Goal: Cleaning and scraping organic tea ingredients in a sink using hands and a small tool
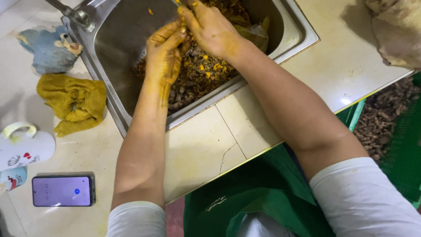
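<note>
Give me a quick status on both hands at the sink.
Left hand and right hand together over sink, yellow-stained, working small pieces above the root scraps. Grip unclear. Nothing blocking.

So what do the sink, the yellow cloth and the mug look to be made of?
Sink: brushed stainless steel, going by its grey sheen and folded rim. Yellow cloth: soft looped fabric, probably terry, crumpled and stained. Mug: glazed ceramic by its white gloss, though plastic is possible.

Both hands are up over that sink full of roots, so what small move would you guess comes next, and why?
Probably dropping the scrap into the sink: the stained left hand and right hand meet above the pile of roots, apparently working something small between the fingertips.
</note>
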